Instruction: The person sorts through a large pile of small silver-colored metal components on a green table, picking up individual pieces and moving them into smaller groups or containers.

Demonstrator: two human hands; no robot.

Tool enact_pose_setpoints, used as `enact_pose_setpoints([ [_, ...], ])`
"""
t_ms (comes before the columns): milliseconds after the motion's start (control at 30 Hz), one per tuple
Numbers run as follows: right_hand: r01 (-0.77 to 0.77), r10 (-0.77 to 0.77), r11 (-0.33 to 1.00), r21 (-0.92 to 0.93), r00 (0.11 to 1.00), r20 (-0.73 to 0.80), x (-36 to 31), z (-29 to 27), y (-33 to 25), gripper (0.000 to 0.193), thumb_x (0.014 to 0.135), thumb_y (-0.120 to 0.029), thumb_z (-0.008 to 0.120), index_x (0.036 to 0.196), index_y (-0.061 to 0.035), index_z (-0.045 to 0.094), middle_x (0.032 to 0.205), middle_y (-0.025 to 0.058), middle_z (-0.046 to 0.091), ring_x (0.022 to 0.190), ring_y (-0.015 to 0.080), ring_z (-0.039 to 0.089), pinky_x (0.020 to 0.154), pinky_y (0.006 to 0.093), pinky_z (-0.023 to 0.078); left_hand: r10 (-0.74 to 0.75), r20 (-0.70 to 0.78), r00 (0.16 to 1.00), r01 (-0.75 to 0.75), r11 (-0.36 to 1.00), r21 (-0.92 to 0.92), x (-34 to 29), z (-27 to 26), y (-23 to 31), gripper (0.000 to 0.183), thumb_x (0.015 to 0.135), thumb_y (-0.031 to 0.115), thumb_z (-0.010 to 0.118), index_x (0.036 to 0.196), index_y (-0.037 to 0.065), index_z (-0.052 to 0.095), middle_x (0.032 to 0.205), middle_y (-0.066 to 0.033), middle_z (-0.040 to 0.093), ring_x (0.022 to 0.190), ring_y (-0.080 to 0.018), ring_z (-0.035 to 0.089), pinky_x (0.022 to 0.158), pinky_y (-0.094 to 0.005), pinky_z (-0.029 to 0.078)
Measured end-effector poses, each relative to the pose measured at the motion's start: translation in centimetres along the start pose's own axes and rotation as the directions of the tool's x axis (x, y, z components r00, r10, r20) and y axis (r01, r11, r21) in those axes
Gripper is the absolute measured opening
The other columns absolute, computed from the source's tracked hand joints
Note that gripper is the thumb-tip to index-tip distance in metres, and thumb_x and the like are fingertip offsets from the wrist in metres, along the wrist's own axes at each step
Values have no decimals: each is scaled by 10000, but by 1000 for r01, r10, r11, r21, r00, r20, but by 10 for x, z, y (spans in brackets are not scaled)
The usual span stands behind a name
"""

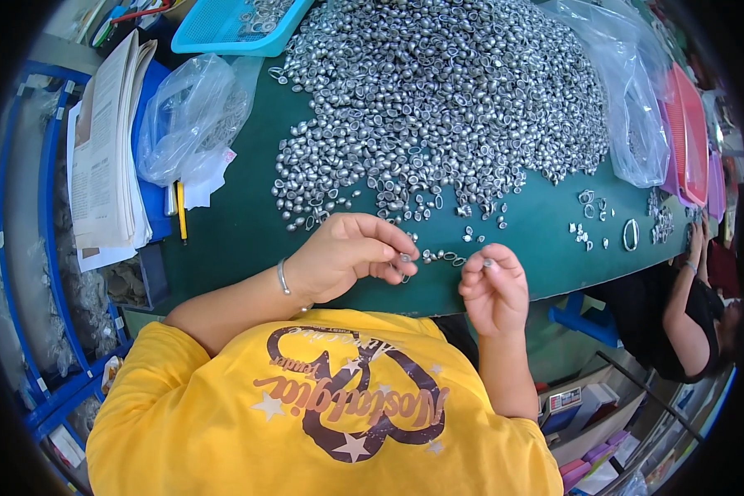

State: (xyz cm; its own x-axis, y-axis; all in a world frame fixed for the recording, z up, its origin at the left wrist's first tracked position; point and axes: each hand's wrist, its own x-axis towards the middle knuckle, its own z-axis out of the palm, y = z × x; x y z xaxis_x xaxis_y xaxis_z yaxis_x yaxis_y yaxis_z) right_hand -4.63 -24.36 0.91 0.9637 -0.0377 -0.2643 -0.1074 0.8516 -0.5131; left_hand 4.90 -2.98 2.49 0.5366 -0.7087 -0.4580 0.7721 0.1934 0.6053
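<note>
Before me on the green tabletop spreads a large heap of small silvery metal pieces, rounded and partly hollow like little cups or rings. My left hand, with a bangle on its wrist, is closed, pinching a small silvery metal piece between thumb and fingers. Just to the right, my right hand is raised, fingers curled, with another small silvery metal piece at its fingertips. The hands are apart. Between them and the heap lie a few loose pieces.
A blue basket with metal parts stands at the far left, beside a clear plastic bag, papers and a yellow pen. At right are plastic sheeting, a red basket, scattered rings and another person.
</note>
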Motion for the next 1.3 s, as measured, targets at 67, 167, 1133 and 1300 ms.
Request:
enact_pose_setpoints([
  [67, 37, -33, 999, 40, 996, -77, 1, 2, -10, 196, 838, -49, 441, 998, 41, 506, 911, 209, 574, 728, 239, 591, 571, 312, 509, -9, 65, 998, 18, 992, -125, 0, -5, 1, 145, 805, 59, 483, 871, -30, 578, 836, -119, 581, 600, -124, 534, 496, -202, 435],
  [167, -63, -187, 753, -655, 934, -305, 6, -7, -24, 84, 797, -14, 573, 864, 36, 567, 676, 10, 523, 536, 47, 416, 476, 172, 326, -8, 15, 1000, 10, 986, -164, -1, -14, 5, 88, 813, 77, 494, 799, 10, 550, 656, -24, 460, 493, -59, 351, 412, -175, 275],
  [1133, -138, 138, 990, 21, 990, -29, 12, 3, -20, 123, 818, -40, 460, 883, 28, 540, 788, 183, 600, 591, 168, 566, 449, 244, 475, 499, 499, 708, -437, -244, 866, 49, -7, 1, 61, 694, -10, 611, 737, 12, 574, 722, -91, 483, 666, -244, 517, 595, -305, 445],
  [1300, -43, -313, 570, -820, 912, -266, 11, 3, -32, 46, 775, -6, 569, 810, 21, 579, 617, 27, 516, 468, 66, 408, 444, 161, 319, 402, 97, 911, -293, 462, 837, 30, 12, 13, 29, 794, 33, 587, 800, 5, 582, 771, -39, 553, 578, -90, 492, 517, -195, 391],
])
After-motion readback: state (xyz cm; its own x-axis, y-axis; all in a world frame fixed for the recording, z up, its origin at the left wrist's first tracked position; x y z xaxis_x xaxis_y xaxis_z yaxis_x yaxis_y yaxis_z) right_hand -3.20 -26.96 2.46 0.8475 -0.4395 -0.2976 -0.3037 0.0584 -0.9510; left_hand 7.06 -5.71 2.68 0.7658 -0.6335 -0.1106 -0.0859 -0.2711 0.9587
